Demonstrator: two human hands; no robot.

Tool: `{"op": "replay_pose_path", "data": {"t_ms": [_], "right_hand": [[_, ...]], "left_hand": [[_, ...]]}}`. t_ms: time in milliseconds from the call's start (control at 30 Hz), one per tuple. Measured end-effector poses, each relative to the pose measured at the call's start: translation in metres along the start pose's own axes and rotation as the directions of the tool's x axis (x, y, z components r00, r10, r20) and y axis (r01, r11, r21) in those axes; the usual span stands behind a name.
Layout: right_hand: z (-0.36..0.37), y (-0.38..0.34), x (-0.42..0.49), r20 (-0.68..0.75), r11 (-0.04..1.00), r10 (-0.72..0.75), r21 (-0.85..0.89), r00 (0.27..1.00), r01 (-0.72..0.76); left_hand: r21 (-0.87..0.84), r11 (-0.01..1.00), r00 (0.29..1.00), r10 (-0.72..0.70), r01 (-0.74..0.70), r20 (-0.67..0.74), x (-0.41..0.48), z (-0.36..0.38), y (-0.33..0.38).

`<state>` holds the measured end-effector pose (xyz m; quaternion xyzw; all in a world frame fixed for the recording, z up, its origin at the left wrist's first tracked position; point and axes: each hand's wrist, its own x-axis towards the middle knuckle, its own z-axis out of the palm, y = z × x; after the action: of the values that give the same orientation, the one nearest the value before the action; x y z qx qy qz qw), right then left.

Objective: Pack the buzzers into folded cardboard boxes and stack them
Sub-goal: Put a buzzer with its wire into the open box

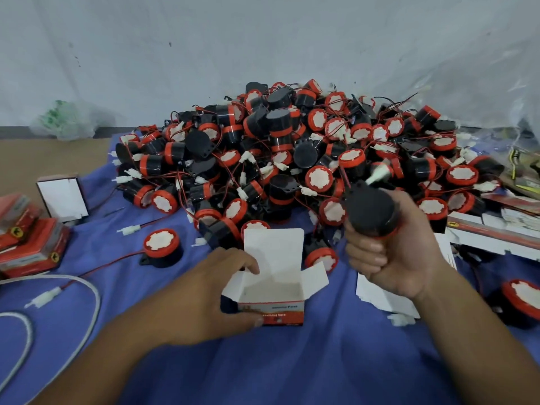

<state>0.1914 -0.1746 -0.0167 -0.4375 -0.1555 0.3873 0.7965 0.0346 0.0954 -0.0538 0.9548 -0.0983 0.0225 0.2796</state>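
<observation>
A small cardboard box (274, 290) stands open on the blue cloth, its white lid flap upright and its red front facing me. My left hand (210, 293) grips the box's left side, thumb on the front and fingers at the back rim. Up and to the right of the box, my right hand (394, 252) holds a black buzzer (369, 211) with a red rim, its wire and white plug trailing upward. A big pile of black and red buzzers (292, 147) lies behind the box.
Packed red boxes (32, 244) are stacked at the left, with an upright white box (62, 200) behind them. Loose buzzers (162, 247) and a white cable (87, 290) lie on the cloth. Flat unfolded boxes (493, 229) sit at the right. A wall stands behind.
</observation>
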Motion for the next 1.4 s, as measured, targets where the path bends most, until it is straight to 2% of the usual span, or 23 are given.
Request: {"op": "replay_pose_path", "data": {"t_ms": [67,133,200,233,267,333,400,467,533,600,667,733,800,867,933,967,1033,1067,1100,1133,1167,1267,1400], "right_hand": [[-0.004,0.004,0.001,0.013,0.996,0.049,-0.072,0.999,-0.048],[-0.004,0.008,0.002,0.058,0.99,0.067,-0.126,0.996,-0.06],[0.0,0.011,0.002,0.085,0.979,0.046,-0.2,0.995,-0.028],[0.002,0.013,0.002,0.09,0.97,0.024,-0.242,0.996,-0.002],[0.004,0.015,0.003,0.086,0.959,0.001,-0.282,0.996,0.023],[0.007,0.019,0.003,0.037,0.945,-0.036,-0.323,0.999,0.046],[0.006,0.021,0.002,-0.021,0.948,-0.085,-0.311,0.996,0.074],[0.003,0.019,0.002,-0.064,0.955,-0.148,-0.269,0.987,0.126],[0.0,0.017,0.001,-0.084,0.96,-0.19,-0.223,0.978,0.167],[-0.004,0.016,-0.001,-0.101,0.961,-0.189,-0.223,0.977,0.163],[-0.005,0.019,-0.004,-0.142,0.952,-0.182,-0.274,0.973,0.138],[-0.004,0.023,-0.006,-0.167,0.949,-0.184,-0.285,0.969,0.132],[0.002,0.021,-0.008,-0.139,0.943,-0.222,-0.281,0.965,0.176],[0.013,0.016,-0.009,-0.094,0.9,-0.277,-0.375,0.956,0.224],[0.029,0.015,-0.011,-0.05,0.757,-0.349,-0.603,0.936,0.25],[0.036,0.018,-0.012,-0.002,0.627,-0.391,-0.733,0.92,0.265],[0.05,0.031,-0.015,0.103,0.302,-0.424,-0.921,0.9,0.247],[0.055,0.038,-0.016,0.144,0.121,-0.428,-0.969,0.892,0.215],[0.058,0.044,-0.016,0.178,-0.052,-0.427,-0.984,0.887,0.172],[0.061,0.048,-0.016,0.195,-0.193,-0.418,-0.973,0.887,0.123],[0.061,0.052,-0.015,0.194,-0.28,-0.41,-0.957,0.891,0.079],[0.062,0.058,-0.013,0.173,-0.343,-0.407,-0.939,0.897,0.025],[0.061,0.059,-0.012,0.174,-0.381,-0.344,-0.924,0.923,0.032]], "left_hand": [[0.019,0.998,0.996,0.064,-0.063,-0.063,0.0,-0.001,0.005],[-0.027,0.998,0.97,0.054,-0.062,-0.237,0.002,-0.001,0.016],[0.032,0.994,0.87,0.105,-0.103,-0.481,0.009,-0.003,0.031],[0.111,0.984,0.818,0.175,-0.137,-0.548,0.014,-0.004,0.041],[0.184,0.966,0.789,0.254,-0.181,-0.559,0.022,-0.005,0.05],[0.242,0.941,0.825,0.325,-0.235,-0.462,0.042,-0.009,0.07],[0.189,0.959,0.909,0.265,-0.213,-0.323,0.064,-0.014,0.087],[0.171,0.963,0.942,0.243,-0.207,-0.231,0.084,-0.017,0.097],[0.135,0.968,0.953,0.235,-0.211,-0.19,0.097,-0.02,0.096],[0.115,0.977,0.947,0.203,-0.18,-0.247,0.103,-0.024,0.09],[0.063,0.993,0.898,0.115,-0.098,-0.424,0.109,-0.033,0.078],[-0.092,0.995,0.824,-0.074,0.027,-0.562,0.117,-0.045,0.063],[-0.329,0.936,0.8,-0.29,0.123,-0.526,0.124,-0.054,0.044],[-0.539,0.82,0.821,-0.434,0.19,-0.371,0.126,-0.055,0.03],[-0.676,0.713,0.825,-0.488,0.188,-0.285,0.119,-0.048,0.019],[-0.726,0.672,0.815,-0.497,0.145,-0.297,0.112,-0.045,0.015],[-0.699,0.714,0.754,-0.479,0.037,-0.449,0.093,-0.041,0.01],[-0.655,0.755,0.719,-0.451,-0.008,-0.529,0.08,-0.038,0.007],[-0.654,0.754,0.711,-0.425,-0.065,-0.561,0.067,-0.035,0.008],[-0.696,0.708,0.726,-0.416,-0.119,-0.548,0.054,-0.031,0.01],[-0.711,0.685,0.753,-0.381,-0.161,-0.537,0.04,-0.025,0.011],[-0.606,0.785,0.837,-0.242,-0.129,-0.491,0.004,-0.004,0.018],[-0.615,0.778,0.883,-0.195,-0.126,-0.427,-0.013,0.007,0.02]]}}
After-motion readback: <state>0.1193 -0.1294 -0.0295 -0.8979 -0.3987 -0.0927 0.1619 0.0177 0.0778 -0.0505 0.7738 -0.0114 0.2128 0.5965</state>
